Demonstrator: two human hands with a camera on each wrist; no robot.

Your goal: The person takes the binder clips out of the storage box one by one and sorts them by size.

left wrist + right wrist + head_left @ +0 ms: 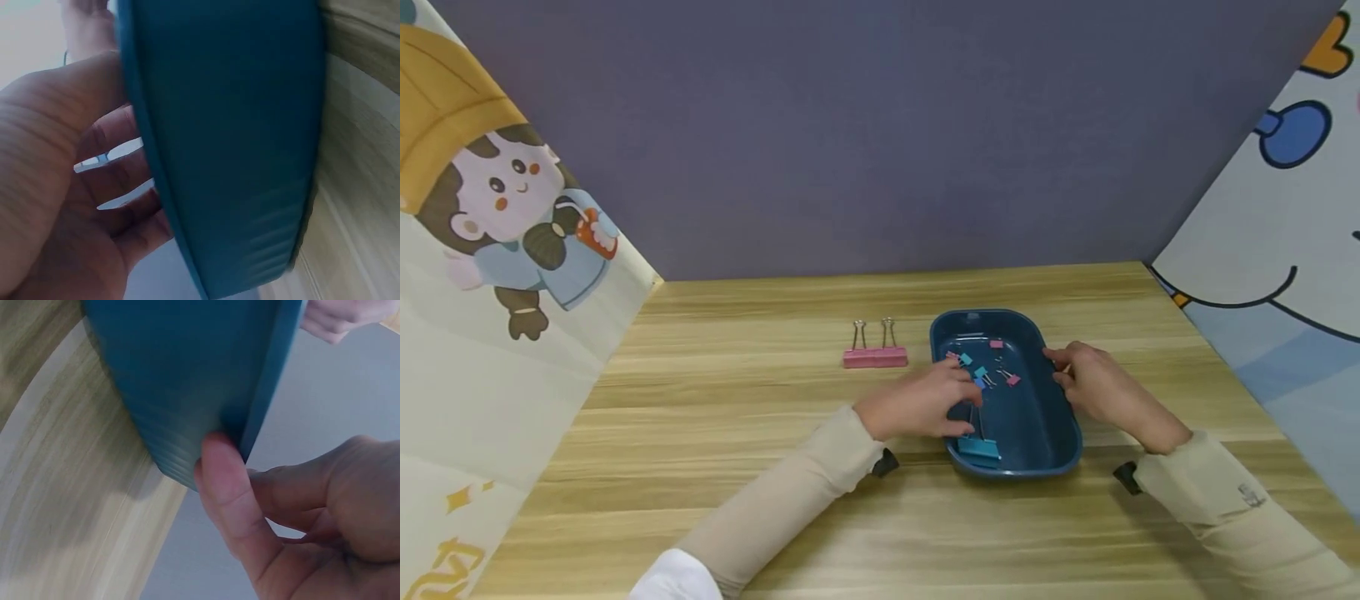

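Note:
A dark blue tray (1028, 450) stands on the wooden table with several small pink, teal and blue binder clips inside. A large teal binder clip (979, 450) lies at its near end, handles pointing away. My left hand (919, 403) reaches over the tray's left rim, thumb and fingers apart, close to that clip's handles. In the left wrist view the tray wall (225, 144) hides the fingertips. With thumb and fingers, my right hand (1097, 385) pinches the tray's right rim; the right wrist view shows a fingertip (224, 462) pressed against the outer wall.
Two large pink binder clips (875, 357) stand side by side on the table (737, 400), left of the tray, with their handles pointing away. A purple-grey panel (880, 142) closes off the back. Printed cartoon walls flank both sides.

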